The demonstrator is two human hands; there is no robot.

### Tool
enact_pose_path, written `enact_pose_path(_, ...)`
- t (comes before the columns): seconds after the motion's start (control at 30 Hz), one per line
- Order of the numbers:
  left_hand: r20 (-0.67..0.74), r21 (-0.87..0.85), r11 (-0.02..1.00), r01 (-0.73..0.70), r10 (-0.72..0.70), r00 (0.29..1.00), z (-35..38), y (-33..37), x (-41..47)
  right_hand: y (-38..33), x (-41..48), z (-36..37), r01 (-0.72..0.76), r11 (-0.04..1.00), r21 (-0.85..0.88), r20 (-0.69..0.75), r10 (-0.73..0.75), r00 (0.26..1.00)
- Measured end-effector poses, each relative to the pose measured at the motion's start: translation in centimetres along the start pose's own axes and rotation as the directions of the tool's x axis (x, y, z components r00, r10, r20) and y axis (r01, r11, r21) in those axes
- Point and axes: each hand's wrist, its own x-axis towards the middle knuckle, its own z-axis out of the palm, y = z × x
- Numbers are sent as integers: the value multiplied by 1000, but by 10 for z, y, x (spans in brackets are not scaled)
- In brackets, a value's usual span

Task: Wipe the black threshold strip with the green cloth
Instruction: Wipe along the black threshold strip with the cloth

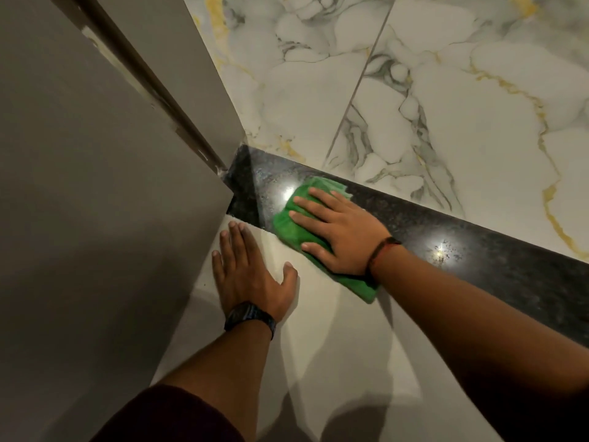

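The black speckled threshold strip (462, 250) runs diagonally across the floor from the door frame toward the lower right. A folded green cloth (288, 229) lies across its left part and over onto the plain tile. My right hand (338, 232) presses flat on the cloth with fingers spread, pointing left toward the frame. My left hand (251, 269) rests palm down on the plain grey tile (334, 362), just left of the cloth, fingers apart and holding nothing. A dark watch sits on the left wrist and a thin band on the right wrist.
A grey door and door frame (111, 186) rise at the left, meeting the strip's left end. Marble-patterned tiles (430, 106) with gold and grey veins lie beyond the strip. Two light reflections glare on the strip.
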Motion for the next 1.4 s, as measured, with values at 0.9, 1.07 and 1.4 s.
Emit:
enact_pose_path(0.9, -43, 17, 999, -47, 47, 998, -3, 3, 2, 10, -117, 2, -448, 893, -36, -63, 445, 893)
enact_pose_path(1.07, 7, 27, 998, -62, 62, 998, 8, 45, -40, 13, -204, 3, -154, 986, -63, 31, 156, 987)
enact_pose_path(1.4, 66, 56, 970, -235, 231, 971, 37, 128, -134, 70, -286, -5, -703, 711, -20, -111, 697, 708)
